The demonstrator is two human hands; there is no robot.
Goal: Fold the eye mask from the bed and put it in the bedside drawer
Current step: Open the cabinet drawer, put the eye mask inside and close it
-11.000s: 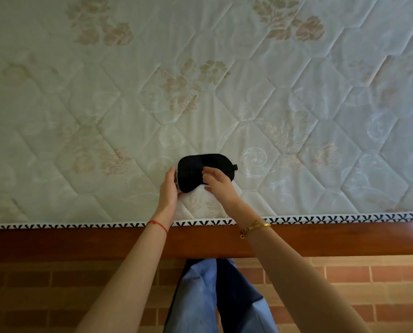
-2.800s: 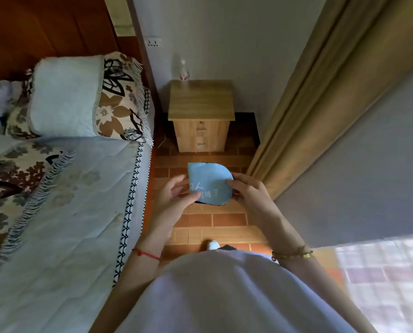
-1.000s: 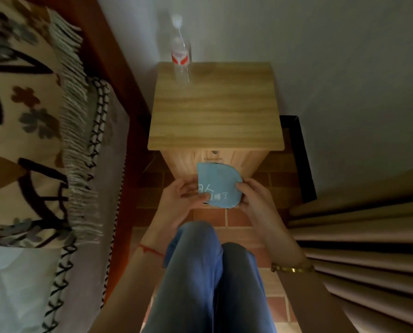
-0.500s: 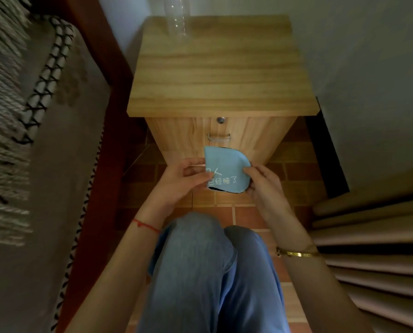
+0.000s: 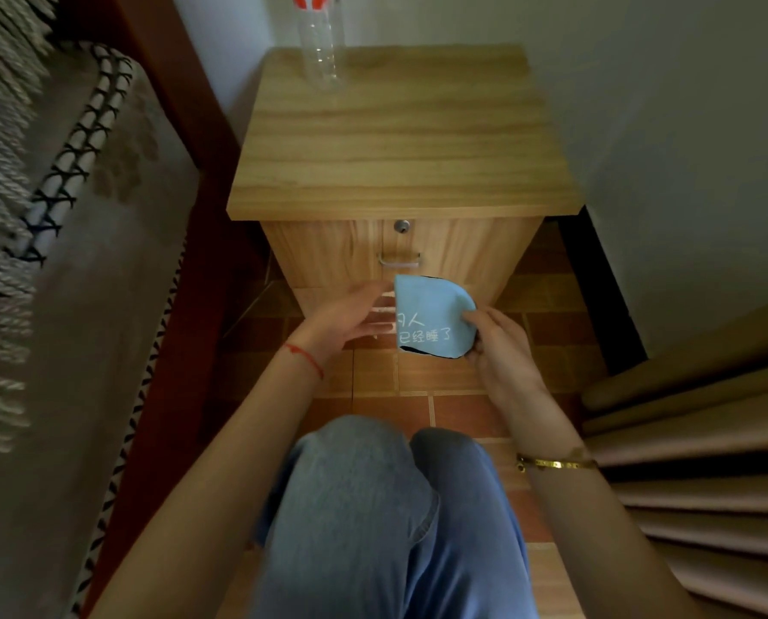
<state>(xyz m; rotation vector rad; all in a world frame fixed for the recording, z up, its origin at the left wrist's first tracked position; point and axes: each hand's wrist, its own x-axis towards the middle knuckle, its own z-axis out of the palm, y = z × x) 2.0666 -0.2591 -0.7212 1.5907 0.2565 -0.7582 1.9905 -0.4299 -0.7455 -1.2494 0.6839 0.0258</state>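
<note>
Seen from above, crouched on a floor of red-brown tiles with pale grout. Straight ahead, a small bedside cabinet in light wood grain, pushed against a plain white wall. At the far edge of its top, a clear plastic bottle, upright, red label cut off by the frame. On the cabinet front, a closed top drawer with a round lock and a slim metal handle. To the left, dark red bed frame and a mattress edge trimmed in black-and-white stitching, with a fringed blanket beyond, blurred. To the right, heavy beige curtain folds.

Just in front of the drawer, folded eye mask, blue side up with white lettering, pinched at its right edge by the right hand. Left hand beside it, fingers loosened and spread, holding nothing, blurred. Below, knees in blue jeans.
</note>
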